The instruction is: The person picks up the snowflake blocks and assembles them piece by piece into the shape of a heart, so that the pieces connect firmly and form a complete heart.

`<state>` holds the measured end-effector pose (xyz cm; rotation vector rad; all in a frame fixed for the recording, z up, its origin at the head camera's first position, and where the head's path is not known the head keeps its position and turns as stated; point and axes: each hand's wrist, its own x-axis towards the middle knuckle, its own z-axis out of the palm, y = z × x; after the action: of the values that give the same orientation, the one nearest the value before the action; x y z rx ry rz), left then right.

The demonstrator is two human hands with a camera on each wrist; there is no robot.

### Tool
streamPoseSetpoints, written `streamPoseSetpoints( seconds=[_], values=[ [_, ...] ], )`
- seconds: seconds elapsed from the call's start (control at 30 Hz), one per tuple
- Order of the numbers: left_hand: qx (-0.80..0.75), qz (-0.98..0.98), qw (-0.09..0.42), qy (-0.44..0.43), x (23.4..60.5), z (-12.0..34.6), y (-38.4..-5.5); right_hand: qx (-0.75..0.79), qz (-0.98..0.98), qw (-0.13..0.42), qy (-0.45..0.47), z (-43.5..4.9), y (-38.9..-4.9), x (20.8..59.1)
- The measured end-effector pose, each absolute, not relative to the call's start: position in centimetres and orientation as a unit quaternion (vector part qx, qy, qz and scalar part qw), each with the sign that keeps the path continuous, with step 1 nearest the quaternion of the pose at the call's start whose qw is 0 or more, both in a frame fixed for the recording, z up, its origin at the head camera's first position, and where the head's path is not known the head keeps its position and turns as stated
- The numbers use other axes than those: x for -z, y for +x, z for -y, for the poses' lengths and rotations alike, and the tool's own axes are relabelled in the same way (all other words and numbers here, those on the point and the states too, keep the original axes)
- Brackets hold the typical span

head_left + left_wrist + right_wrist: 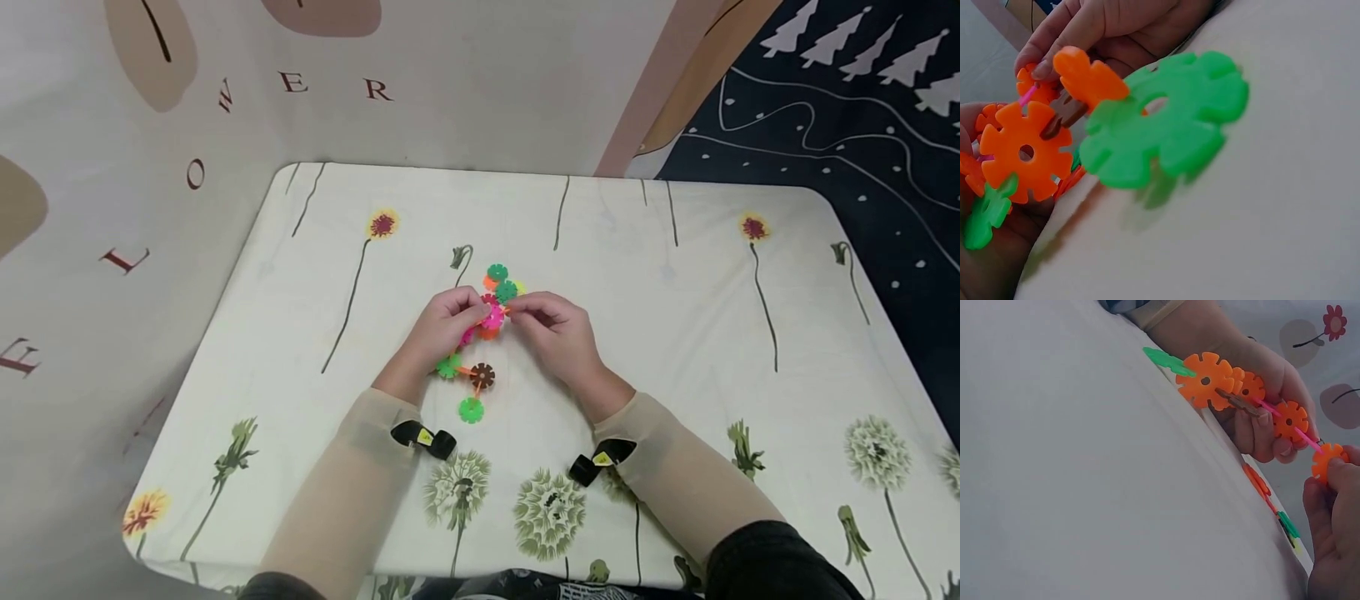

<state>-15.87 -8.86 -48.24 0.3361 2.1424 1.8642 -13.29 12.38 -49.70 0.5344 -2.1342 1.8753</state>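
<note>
A chain of slotted plastic snowflake discs runs through my left hand (448,323), which grips it at a pink disc (492,317). Between thumb and finger, my right hand (558,335) pinches an orange disc (1321,465); its edge meets a pink disc (1308,439) at the chain's end. Toward my body the chain hangs past the left hand with a large orange disc (1013,150), a brown disc (482,376) and a bright green disc (471,410) at its tip. My left palm and fingers hide part of the chain.
Just beyond the hands, more discs lie on the white flower-print tablecloth (675,333), among them a dark green disc (497,272) and a red-orange disc (1257,480). A pale printed wall covering (480,108) stands behind the table, a dark tree-patterned cloth (832,125) at right.
</note>
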Motion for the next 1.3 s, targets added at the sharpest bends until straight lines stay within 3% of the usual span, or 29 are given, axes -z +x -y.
streamPoseSetpoints(
  seconds=[1.07, 1.3],
  values=[
    [-0.652, -0.727, 0.163, 0.143, 48.59, 8.96, -16.15, -0.607, 0.746, 0.145, 0.233, -12.56, -13.46, 49.82],
    [-0.652, -0.733, 0.165, 0.102, 48.42, 8.56, -15.93, -0.473, 0.843, 0.168, 0.195, -12.98, -13.94, 49.66]
  ],
)
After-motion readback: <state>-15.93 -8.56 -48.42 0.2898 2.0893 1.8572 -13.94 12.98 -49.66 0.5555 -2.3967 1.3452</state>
